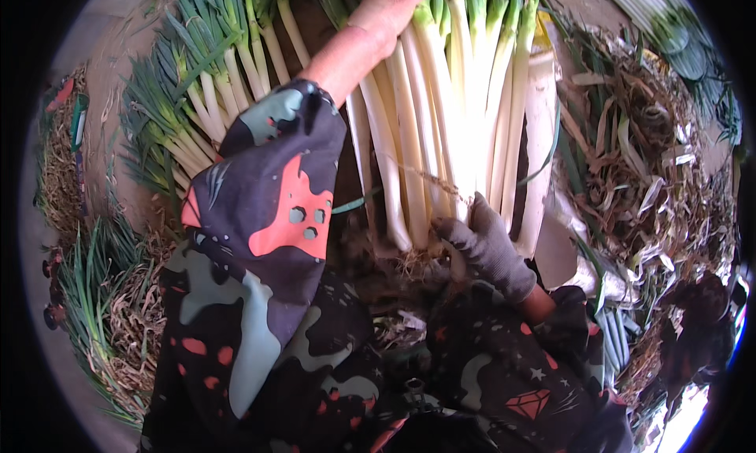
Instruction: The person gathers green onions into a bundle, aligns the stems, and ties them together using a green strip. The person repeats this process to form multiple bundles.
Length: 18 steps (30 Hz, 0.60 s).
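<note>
In front of me long green onions with thick white shafts and green tops lie side by side, roots toward me. My left hand, bare, reaches across to where the shafts turn green. It is closed on a green onion there, one digit stretched over it; its other fingers are partly hidden. Near the root end, my right hand, in a grey glove, pinches the bottom of a green onion; strong light washes out this shaft. Thin tangled roots show beside the glove.
Smaller green onions are laid out to the left on bare soil. A heap of dry peelings and leaves covers the right side. More green onions lie at the far right. A pale cylindrical piece stands along the pile's right edge.
</note>
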Each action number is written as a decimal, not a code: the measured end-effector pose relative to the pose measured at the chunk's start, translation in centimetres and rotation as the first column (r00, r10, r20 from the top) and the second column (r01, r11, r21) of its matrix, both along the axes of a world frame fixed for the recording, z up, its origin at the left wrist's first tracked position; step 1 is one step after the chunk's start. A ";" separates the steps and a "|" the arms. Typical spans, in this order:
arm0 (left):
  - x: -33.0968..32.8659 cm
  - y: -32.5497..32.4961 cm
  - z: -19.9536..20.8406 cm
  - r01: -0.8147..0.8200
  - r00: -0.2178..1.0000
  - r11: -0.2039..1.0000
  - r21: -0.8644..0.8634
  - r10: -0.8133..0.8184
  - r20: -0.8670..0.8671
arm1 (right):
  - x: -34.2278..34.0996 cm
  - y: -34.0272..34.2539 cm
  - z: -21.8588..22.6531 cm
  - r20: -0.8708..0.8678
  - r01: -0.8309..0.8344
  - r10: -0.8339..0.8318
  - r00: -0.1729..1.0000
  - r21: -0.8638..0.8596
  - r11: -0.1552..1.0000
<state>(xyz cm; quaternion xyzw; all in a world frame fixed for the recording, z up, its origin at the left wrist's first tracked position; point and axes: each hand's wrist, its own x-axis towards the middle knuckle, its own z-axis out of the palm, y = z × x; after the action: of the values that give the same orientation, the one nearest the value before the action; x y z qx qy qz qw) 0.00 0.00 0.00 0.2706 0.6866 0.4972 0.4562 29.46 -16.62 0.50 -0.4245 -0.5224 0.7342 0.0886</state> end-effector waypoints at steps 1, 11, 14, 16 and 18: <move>0.0 -0.2 -0.3 0.046 0.998 0.997 0.061 -0.049 0.050 | 0.0 0.2 0.6 0.077 -0.084 0.077 0.994 0.082 0.993; 1.8 -0.6 0.8 -0.009 0.829 1.000 -0.025 -0.007 -0.559 | -1.0 3.6 3.6 0.514 -0.474 0.118 0.850 0.645 0.600; 1.0 -0.6 3.0 0.106 0.907 0.986 -0.125 -0.148 -0.395 | -0.8 5.2 3.6 0.407 -0.454 0.234 0.883 0.615 0.645; 1.1 -0.9 3.6 0.150 0.940 0.976 -0.155 -0.189 -0.283 | 1.7 7.0 5.0 0.169 -0.168 0.100 0.980 0.457 0.874; 1.5 -1.0 3.3 0.123 0.919 0.988 -0.096 -0.150 -0.364 | 5.8 10.0 7.6 -0.147 0.337 -0.310 0.939 0.215 0.917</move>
<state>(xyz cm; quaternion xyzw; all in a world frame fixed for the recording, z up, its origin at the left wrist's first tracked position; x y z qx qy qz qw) 1.52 -0.97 3.29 0.3901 0.7571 0.3794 0.3614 35.23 -6.60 8.15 -0.4504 -0.5231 0.6640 0.2876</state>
